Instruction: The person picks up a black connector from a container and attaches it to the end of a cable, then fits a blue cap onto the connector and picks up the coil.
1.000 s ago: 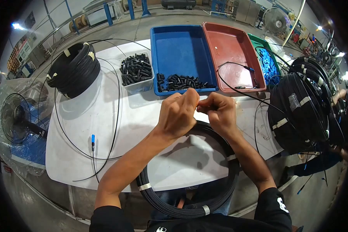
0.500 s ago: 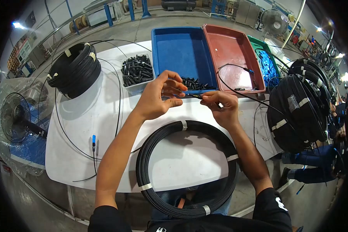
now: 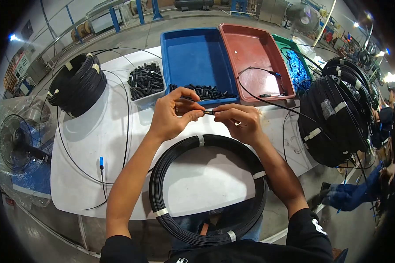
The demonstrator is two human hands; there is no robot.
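Between my two hands, above the front edge of the blue tray [image 3: 197, 57], is a small black connector piece [image 3: 210, 112]. My left hand [image 3: 173, 117] pinches its left end between thumb and fingertips. The other end is in the closed fingers of my right hand [image 3: 242, 122], which partly hide it. Below my hands a taped coil of black cable [image 3: 157, 182] lies over the table's near edge and my lap. Loose black connector parts [image 3: 206, 92] are heaped along the near side of the blue tray.
A white bin [image 3: 147, 103] holds more black parts. A red tray [image 3: 254, 52] contains a cable end; a green tray [image 3: 280, 41] holds blue parts. Cable coils stand left [image 3: 81, 87] and right [image 3: 329, 127]. A blue-tipped cable [image 3: 102, 164] lies at left. Another person is at far right.
My hands have come together. The left fingertips, apart from the connector piece before, now close on its left end. The view has shifted slightly.
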